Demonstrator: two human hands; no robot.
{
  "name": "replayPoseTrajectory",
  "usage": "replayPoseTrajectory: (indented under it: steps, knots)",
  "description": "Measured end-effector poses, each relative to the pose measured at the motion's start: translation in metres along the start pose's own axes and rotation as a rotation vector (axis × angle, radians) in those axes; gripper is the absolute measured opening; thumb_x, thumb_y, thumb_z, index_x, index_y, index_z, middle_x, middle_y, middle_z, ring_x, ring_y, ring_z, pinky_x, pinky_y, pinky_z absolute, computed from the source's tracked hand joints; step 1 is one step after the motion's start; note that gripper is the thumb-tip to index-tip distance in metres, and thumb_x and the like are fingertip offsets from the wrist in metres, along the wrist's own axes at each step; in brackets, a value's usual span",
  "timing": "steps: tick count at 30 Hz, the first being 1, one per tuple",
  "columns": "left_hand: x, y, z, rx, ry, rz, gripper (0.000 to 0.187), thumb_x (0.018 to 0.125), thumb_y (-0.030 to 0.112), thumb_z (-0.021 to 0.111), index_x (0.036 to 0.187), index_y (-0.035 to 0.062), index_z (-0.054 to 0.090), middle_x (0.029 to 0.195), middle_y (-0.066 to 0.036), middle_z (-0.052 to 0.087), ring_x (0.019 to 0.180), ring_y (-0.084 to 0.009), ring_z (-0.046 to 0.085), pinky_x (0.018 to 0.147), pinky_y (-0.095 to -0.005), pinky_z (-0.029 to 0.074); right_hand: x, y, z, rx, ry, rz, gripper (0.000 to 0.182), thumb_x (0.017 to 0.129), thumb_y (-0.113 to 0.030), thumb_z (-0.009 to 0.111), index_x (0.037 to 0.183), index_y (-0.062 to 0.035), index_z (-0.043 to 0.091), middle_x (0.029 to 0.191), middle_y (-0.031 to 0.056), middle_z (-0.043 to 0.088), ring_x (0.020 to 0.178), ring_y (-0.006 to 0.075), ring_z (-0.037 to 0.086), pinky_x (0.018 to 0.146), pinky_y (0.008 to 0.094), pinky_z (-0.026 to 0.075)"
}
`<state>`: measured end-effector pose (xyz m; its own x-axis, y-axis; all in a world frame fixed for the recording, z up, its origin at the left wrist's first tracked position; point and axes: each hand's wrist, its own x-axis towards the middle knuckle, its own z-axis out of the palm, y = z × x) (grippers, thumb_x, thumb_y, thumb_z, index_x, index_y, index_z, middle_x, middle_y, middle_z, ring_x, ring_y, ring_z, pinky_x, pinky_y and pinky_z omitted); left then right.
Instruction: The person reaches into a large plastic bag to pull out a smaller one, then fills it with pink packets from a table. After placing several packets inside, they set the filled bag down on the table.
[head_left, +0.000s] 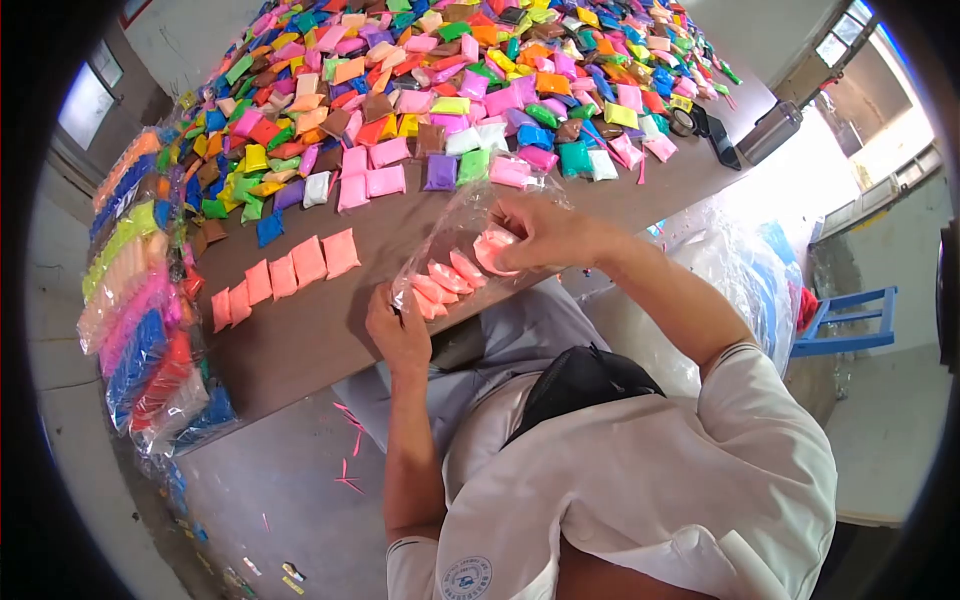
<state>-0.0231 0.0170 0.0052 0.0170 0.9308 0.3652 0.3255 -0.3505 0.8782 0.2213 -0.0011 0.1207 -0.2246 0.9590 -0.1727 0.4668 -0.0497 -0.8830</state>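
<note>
My left hand (398,332) is closed on the lower left end of a clear plastic bag (440,232) at the table's near edge. Several salmon-pink packets (440,283) lie inside the bag, side by side. At the bag's other end, my right hand (545,235) is closed with its fingers around another salmon-pink packet (494,250); some of the fingers are hidden. To the left, a slanted row of loose salmon-pink packets (284,273) rests on the brown table (300,350).
A large heap of small multicoloured packets (440,80) covers the table's far side. Bagged packets (140,330) hang along the left edge. At the right are a phone (722,140), a tape roll (682,122), a dark flask (770,132) and a blue stool (848,320).
</note>
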Motion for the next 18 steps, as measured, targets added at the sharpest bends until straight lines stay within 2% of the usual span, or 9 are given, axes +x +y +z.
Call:
replayPoseTrajectory:
  steps: [3,6,9,12,15,18]
  knots:
    - [0.001,-0.003,0.001,-0.009,-0.015,-0.014,0.023,0.089,0.018,0.055,0.09,-0.005,0.058,0.081,-0.021,0.059,0.073,-0.0372,0.057,0.067,-0.0444,0.044,0.01,0.02,0.014,-0.046,0.089,0.123,0.038,0.077,-0.028,0.071,0.098,0.0003,0.058,0.077,0.0039,0.06,0.065,0.0119,0.057,0.058,0.0292,0.046]
    - [0.0,-0.007,0.002,0.002,0.009,0.024,0.022,0.09,0.017,0.055,0.09,-0.0053,0.057,0.079,-0.021,0.058,0.072,-0.036,0.056,0.066,-0.0438,0.043,0.014,0.025,0.021,0.017,0.079,0.225,0.039,0.078,-0.035,0.068,0.09,0.0009,0.06,0.071,0.0062,0.06,0.065,0.0157,0.059,0.057,0.0332,0.047]
    - [-0.002,-0.005,0.002,0.004,-0.001,0.004,0.021,0.09,0.016,0.055,0.09,-0.0055,0.058,0.079,-0.02,0.058,0.071,-0.0347,0.056,0.066,-0.043,0.043,0.015,0.026,0.019,-0.248,0.124,0.148,0.042,0.08,-0.041,0.066,0.085,0.0006,0.063,0.069,0.0118,0.063,0.067,0.0243,0.064,0.06,0.0379,0.049]
    - [0.0,-0.002,0.001,0.001,-0.012,-0.006,0.021,0.091,0.016,0.055,0.091,-0.0054,0.058,0.079,-0.02,0.058,0.071,-0.0336,0.057,0.066,-0.0423,0.043,0.016,0.028,0.019,-0.573,0.155,-0.037,0.046,0.081,-0.046,0.064,0.086,-0.0002,0.065,0.079,0.018,0.067,0.074,0.034,0.066,0.066,0.0429,0.05]
    - [0.0,-0.002,0.001,-0.002,0.0,0.008,0.022,0.091,0.017,0.056,0.091,-0.0051,0.059,0.079,-0.019,0.058,0.071,-0.0331,0.057,0.066,-0.0418,0.044,0.012,0.02,0.016,-0.577,0.107,-0.086,0.047,0.081,-0.048,0.064,0.092,-0.0026,0.067,0.083,0.0191,0.067,0.08,0.0393,0.065,0.07,0.0467,0.05]
    - [0.0,0.002,0.001,-0.029,0.006,0.012,0.021,0.091,0.017,0.056,0.091,-0.0046,0.059,0.078,-0.019,0.059,0.071,-0.0331,0.057,0.066,-0.0417,0.044,0.006,0.024,0.025,-0.587,0.254,-0.247,0.043,0.081,-0.045,0.063,0.096,-0.0047,0.066,0.083,0.018,0.067,0.08,0.0381,0.065,0.071,0.0478,0.05]
